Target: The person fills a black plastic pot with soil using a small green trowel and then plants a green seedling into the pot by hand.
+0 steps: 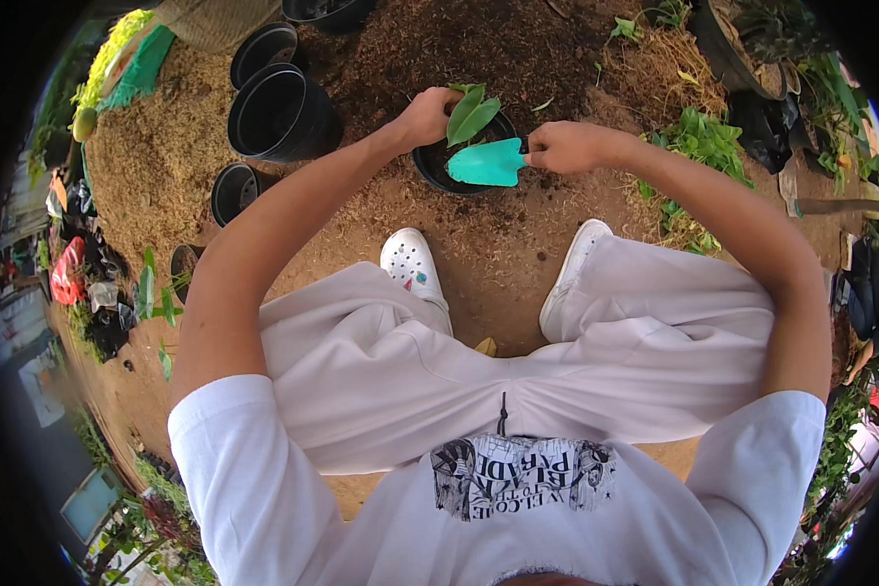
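Note:
A round black plastic pot stands on the ground in front of my feet. My left hand is at its far left rim, with its fingers around the base of a plant with broad green leaves; the leaves partly cover the fingertips. From the right, my right hand grips a turquoise hand trowel by its handle end. The trowel's blade points left over the near side of the pot, just below the leaves. Little of the pot's inside shows beneath blade and leaves.
Several black plastic pots stand to the left, beside a heap of light brown husk-like material. Dark loose soil spreads beyond the pot. Green leafy cuttings and dry roots lie to the right. White clogs are nearest.

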### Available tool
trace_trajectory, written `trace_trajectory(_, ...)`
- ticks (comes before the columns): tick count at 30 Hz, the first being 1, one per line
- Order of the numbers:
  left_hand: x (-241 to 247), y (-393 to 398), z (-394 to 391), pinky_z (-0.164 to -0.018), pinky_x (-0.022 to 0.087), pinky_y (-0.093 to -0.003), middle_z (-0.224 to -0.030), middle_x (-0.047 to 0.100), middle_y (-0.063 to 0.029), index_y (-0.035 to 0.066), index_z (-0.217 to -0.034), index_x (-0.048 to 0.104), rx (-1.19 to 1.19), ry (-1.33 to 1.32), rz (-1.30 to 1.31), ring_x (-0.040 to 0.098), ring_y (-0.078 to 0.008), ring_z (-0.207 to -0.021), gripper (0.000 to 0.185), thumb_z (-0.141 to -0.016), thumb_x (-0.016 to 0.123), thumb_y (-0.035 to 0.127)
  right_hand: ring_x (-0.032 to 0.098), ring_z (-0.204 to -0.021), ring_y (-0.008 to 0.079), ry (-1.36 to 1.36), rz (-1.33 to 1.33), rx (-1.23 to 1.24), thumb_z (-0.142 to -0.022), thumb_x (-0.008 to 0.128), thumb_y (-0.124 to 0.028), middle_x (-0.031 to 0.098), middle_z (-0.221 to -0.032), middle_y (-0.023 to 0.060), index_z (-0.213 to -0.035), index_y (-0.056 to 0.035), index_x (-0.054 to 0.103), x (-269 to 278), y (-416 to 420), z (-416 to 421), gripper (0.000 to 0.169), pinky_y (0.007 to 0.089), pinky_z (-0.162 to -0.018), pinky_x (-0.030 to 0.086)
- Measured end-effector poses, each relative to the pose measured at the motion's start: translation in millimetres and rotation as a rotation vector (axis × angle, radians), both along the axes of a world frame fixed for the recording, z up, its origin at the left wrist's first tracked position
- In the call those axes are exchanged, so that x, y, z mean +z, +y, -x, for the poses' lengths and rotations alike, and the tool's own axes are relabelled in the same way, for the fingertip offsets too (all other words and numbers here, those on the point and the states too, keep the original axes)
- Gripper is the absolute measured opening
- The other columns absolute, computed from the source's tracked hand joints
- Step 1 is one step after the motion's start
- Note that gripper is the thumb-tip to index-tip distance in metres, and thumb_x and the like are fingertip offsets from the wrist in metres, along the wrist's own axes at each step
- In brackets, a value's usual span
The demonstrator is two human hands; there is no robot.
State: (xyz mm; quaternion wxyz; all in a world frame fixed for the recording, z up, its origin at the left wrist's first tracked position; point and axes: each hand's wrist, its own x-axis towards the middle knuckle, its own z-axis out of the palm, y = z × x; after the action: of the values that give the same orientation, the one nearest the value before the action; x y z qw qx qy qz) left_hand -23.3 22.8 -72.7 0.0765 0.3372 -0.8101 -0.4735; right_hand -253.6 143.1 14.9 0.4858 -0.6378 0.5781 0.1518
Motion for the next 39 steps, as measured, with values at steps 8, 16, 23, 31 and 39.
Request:
trace_trajectory(8,17.8,-3.4,-13.9,-0.071,0.051,-0.0369,-0.087,0.072,-0.0127,0.0,-0.105,0.068,-0.078,-0.108,0.044,0.066,-0.0174,-0.08,0.026,-0.087,0.07,0.019,0.069,-0.087,0.0407,-0.097,0.395,0.131,-0.094,0.054,-0.023,0.071,-0.094,0.0232,-0.112,0.001,0.067,-34.0,18.1,-9.6,0.033,0.0495,-0.078,0.055)
trace_trajectory(16,4.4,-2.8,-17.0,-0.071,0.05,-0.0376,-0.087,0.07,-0.0163,-0.003,-0.102,0.065,-0.137,0.042,0.085,0.06,-0.012,-0.08,0.028,-0.089,0.067,0.021,0.069,-0.086,0.0415,0.076,0.333,0.114,-0.089,0.056,-0.02,0.069,-0.085,0.026,-0.097,0.004,0.07,-42.3,6.3,-33.8,0.029,0.0496,-0.078,0.055)
trace_trajectory(23,8.5,-8.3,-25.0,-0.073,0.05,-0.037,-0.089,0.071,-0.0169,-0.003,-0.103,0.066,-0.103,-0.011,0.027,0.06,-0.0102,-0.084,0.029,-0.089,0.068,0.022,0.069,-0.075,0.0431,0.017,0.08,-0.152,-0.088,0.052,-0.018,0.067,-0.077,0.0276,-0.093,0.007,0.068,17.4,4.1,-61.7,0.03,0.0506,-0.073,0.054)
trace_trajectory(31,-5.5,-8.7,-31.0,-0.078,0.053,-0.0379,-0.098,0.073,-0.0181,0.001,-0.111,0.069,-0.029,-0.078,-0.003,0.071,-0.0254,-0.094,0.035,-0.082,0.074,0.021,0.068,-0.086,0.0449,0.073,0.008,-0.194,-0.091,0.051,-0.017,0.068,-0.082,0.028,-0.086,0.0072,0.069,-12.6,1.2,-72.0,0.03,0.0531,-0.081,0.053)
trace_trajectory(39,8.2,-4.6,-19.6,-0.076,0.052,-0.0399,-0.096,0.072,-0.0197,-0.001,-0.111,0.067,-0.035,-0.118,0.02,0.07,-0.0257,-0.09,0.033,-0.087,0.069,0.022,0.066,-0.056,0.0313,-0.037,0.501,-0.036,-0.098,0.047,-0.019,0.062,-0.066,0.0184,-0.09,0.0055,0.065,-96.1,33.3,-48.8,0.032,0.0449,-0.055,0.052)
